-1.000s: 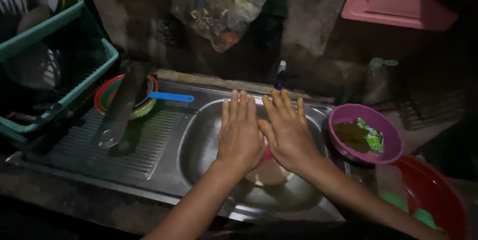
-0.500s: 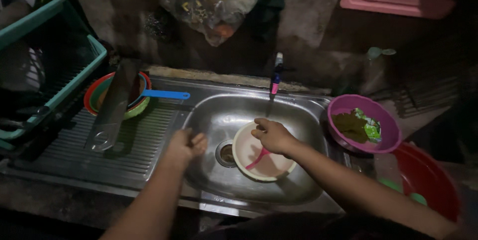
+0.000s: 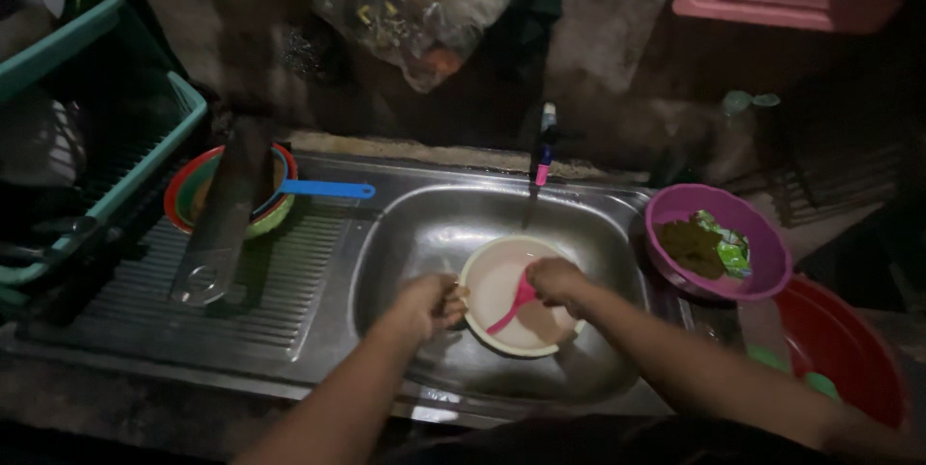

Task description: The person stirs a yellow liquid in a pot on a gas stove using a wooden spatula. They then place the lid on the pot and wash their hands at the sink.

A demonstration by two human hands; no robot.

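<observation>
Inside steel sink (image 3: 415,233) | cream plate (image 3: 502,277) between hands | left hand (image 3: 429,299) grips rim | right hand (image 3: 558,280) grasps pink spoon (image 3: 511,303)

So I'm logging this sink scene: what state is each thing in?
Cream plate: in the sink basin, left hand gripping its rim.
Pink spoon: held by right hand, resting on the plate.
Tap: flow cannot be told.
Purple bowl: holds green scraps.
</observation>
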